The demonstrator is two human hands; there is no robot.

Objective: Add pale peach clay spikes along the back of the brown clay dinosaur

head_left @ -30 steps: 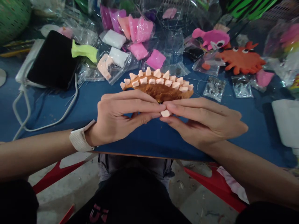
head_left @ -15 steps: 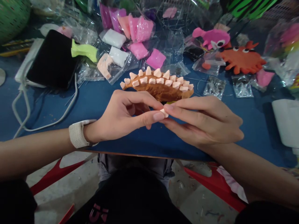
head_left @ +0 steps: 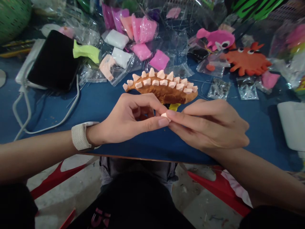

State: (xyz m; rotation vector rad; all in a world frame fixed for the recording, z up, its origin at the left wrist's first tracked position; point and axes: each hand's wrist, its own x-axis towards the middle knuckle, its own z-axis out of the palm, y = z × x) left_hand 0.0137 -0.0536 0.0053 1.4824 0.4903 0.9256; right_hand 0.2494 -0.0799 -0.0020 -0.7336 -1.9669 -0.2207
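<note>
One small pale-pink clay piece (head_left: 164, 115) pinched between left hand (head_left: 127, 119) and right hand (head_left: 212, 124), above near part of blue counter (head_left: 143, 143). Left hand: thumb and index finger narrowed on the piece, remaining fingers curled behind. Right hand: fingers narrowed on the piece from the right. White watch band (head_left: 80, 136) on left wrist. Just beyond both hands, arched brown clay body (head_left: 166, 94) with rows of pale-pink clay spikes (head_left: 160, 74); yellow bit (head_left: 175, 107) at its near edge, partly hidden. Far left: black tablet (head_left: 53, 62), white cable (head_left: 64, 122) curving nearer, lime-green clay strip (head_left: 87, 54) by tablet's right edge. Far middle: pink clay packets (head_left: 159, 60), white clay packets (head_left: 116, 39), clear plastic around. Far right: pink animal figure (head_left: 214, 38) beside orange crab figure (head_left: 247, 60); small zip bags (head_left: 218, 90) lie nearer, contents unclear.
</note>
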